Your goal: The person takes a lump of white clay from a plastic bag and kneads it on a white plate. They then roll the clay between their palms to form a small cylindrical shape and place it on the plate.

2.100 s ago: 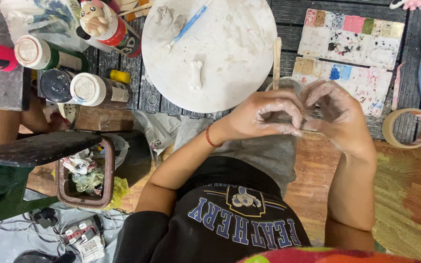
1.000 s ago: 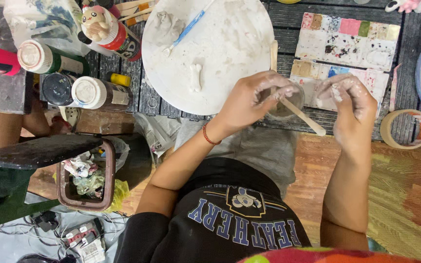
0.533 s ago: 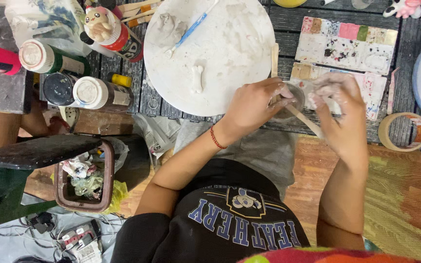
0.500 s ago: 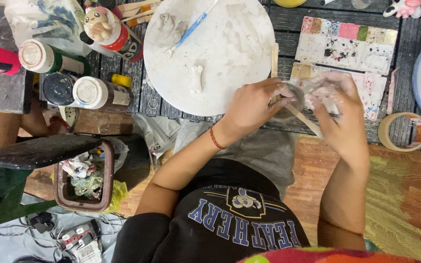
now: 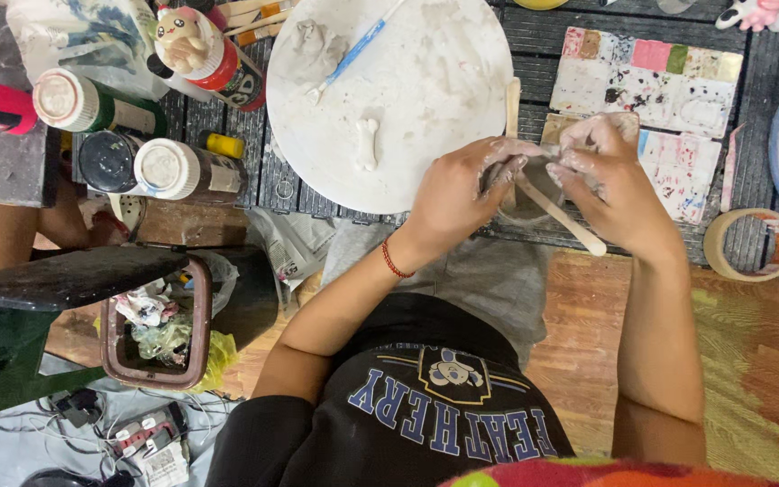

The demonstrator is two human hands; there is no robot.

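Between both hands, left hand (image 5: 457,194) and right hand (image 5: 610,185) pinch a clay lump (image 5: 534,176); wooden stick (image 5: 563,216) runs diagonally under right fingers.

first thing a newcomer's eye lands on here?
Two clay-smeared hands, left hand and right hand, meet at the table edge around a small clear cup, a wooden stick slanting out of it. Left of them lies a big round white board, clay-smeared.
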